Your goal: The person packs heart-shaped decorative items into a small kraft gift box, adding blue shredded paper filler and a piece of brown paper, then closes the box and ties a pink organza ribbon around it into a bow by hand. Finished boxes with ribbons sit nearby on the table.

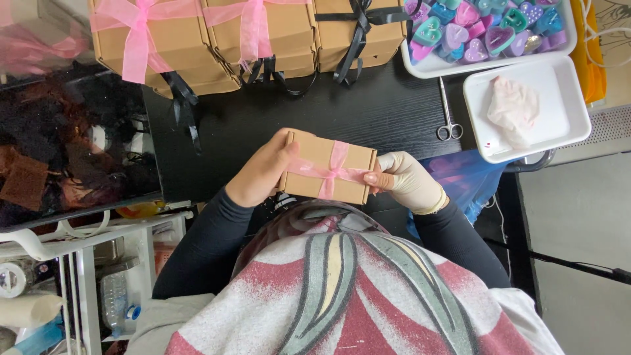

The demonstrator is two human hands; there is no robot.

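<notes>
Small kraft box [327, 167] with pink ribbon [334, 171] in both hands' [263, 172] [409, 179] grasp; heart candles [483, 29] in white tray [430, 68].

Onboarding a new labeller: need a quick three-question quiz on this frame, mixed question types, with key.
1. True or false: the left hand wears a glove.
2. What colour is the ribbon on the cardboard box held in both hands? A black, B pink, C white.
3. Fill in: the scissors lie on the black table beside the white ____ holding a crumpled cloth.

Key:
1. False; it is bare. Only the right hand is gloved.
2. B.
3. Tray.
</notes>
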